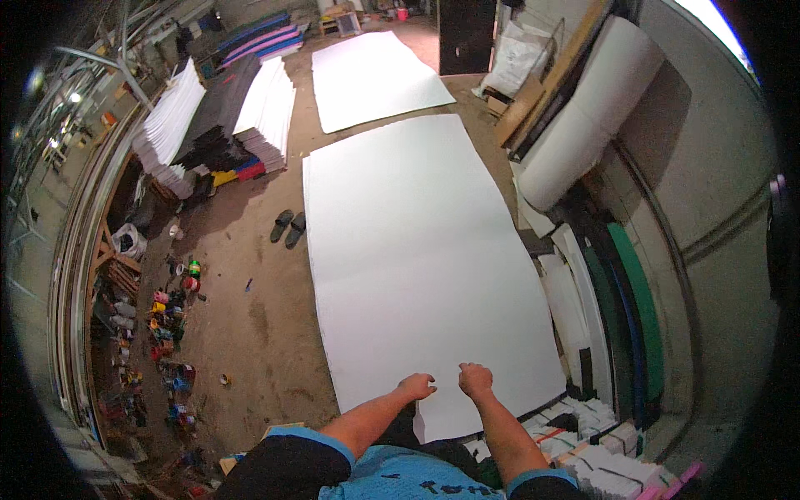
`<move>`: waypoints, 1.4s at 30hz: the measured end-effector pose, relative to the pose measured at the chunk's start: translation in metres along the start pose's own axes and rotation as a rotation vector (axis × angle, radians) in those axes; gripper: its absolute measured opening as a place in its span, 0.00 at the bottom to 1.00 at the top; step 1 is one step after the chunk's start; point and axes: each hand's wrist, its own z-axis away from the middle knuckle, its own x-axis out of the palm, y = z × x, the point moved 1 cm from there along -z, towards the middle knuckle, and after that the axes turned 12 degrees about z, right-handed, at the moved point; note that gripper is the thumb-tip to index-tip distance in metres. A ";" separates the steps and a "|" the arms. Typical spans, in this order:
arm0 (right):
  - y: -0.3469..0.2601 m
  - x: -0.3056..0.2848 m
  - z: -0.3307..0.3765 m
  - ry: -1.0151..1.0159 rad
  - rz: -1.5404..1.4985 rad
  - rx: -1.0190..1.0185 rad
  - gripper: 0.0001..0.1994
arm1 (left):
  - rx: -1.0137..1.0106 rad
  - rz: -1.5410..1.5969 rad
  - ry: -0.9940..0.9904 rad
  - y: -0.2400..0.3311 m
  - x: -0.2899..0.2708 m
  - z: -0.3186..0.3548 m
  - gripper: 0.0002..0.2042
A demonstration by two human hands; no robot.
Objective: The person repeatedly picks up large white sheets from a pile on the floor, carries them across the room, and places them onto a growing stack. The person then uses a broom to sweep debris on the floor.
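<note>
A large white foam sheet (417, 250) lies flat on the dirt floor in front of me. My left hand (417, 387) and my right hand (475, 379) are both closed on its near edge, close together, knuckles up. Both forearms reach in from the bottom of the view. A second white sheet (375, 75) lies farther away on the floor.
Stacks of white and dark foam sheets (225, 117) stand at the left rear. A pair of dark sandals (288, 227) lies left of the sheet. Big foam rolls (583, 117) and coloured sheets lean on the right wall. Small colourful items (167, 333) line the left.
</note>
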 end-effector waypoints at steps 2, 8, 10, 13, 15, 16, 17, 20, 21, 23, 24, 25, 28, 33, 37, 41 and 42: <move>-0.008 -0.021 -0.014 0.019 0.014 0.016 0.15 | -0.016 -0.015 0.010 -0.004 -0.026 0.000 0.23; -0.023 -0.088 -0.057 0.080 0.003 -0.048 0.15 | -0.006 0.005 0.053 0.010 -0.100 -0.008 0.24; -0.024 -0.108 -0.075 0.108 0.048 -0.069 0.15 | 0.010 0.026 0.078 0.016 -0.118 -0.014 0.24; -0.024 -0.125 -0.097 0.165 0.061 -0.094 0.16 | 0.056 0.045 0.120 0.023 -0.140 -0.025 0.24; -0.021 -0.137 -0.112 0.190 0.061 -0.103 0.17 | 0.109 0.051 0.149 0.028 -0.153 -0.034 0.25; -0.019 -0.144 -0.119 0.186 0.062 -0.099 0.17 | 0.103 0.069 0.158 0.032 -0.159 -0.039 0.25; -0.016 -0.153 -0.125 0.184 0.063 -0.095 0.17 | 0.098 0.087 0.167 0.038 -0.164 -0.043 0.25; -0.002 -0.172 -0.143 0.180 0.018 -0.109 0.17 | 0.076 0.116 0.167 0.058 -0.182 -0.061 0.25; 0.004 -0.176 -0.149 0.210 -0.004 -0.104 0.17 | 0.067 0.122 0.163 0.066 -0.190 -0.071 0.25; 0.018 -0.177 -0.161 0.249 -0.051 -0.101 0.17 | 0.066 0.125 0.155 0.086 -0.203 -0.086 0.25; 0.026 -0.184 -0.175 0.255 -0.070 -0.108 0.17 | 0.065 0.127 0.150 0.096 -0.211 -0.097 0.25; 0.033 -0.196 -0.185 0.262 -0.087 -0.118 0.17 | 0.076 0.071 0.173 0.110 -0.226 -0.107 0.25; 0.052 -0.212 -0.212 0.270 -0.105 -0.173 0.18 | 0.126 0.090 0.189 0.128 -0.251 -0.131 0.25; 0.091 -0.270 -0.268 0.198 -0.042 -0.274 0.18 | 0.070 0.099 0.235 0.155 -0.315 -0.180 0.25; 0.115 -0.319 -0.331 0.206 0.004 -0.325 0.17 | 0.055 0.154 0.339 0.185 -0.377 -0.209 0.26; 0.114 -0.365 -0.397 0.236 0.010 -0.368 0.17 | 0.052 0.278 0.418 0.205 -0.428 -0.233 0.26; 0.113 -0.374 -0.414 0.258 0.003 -0.380 0.17 | 0.049 0.309 0.420 0.209 -0.441 -0.237 0.25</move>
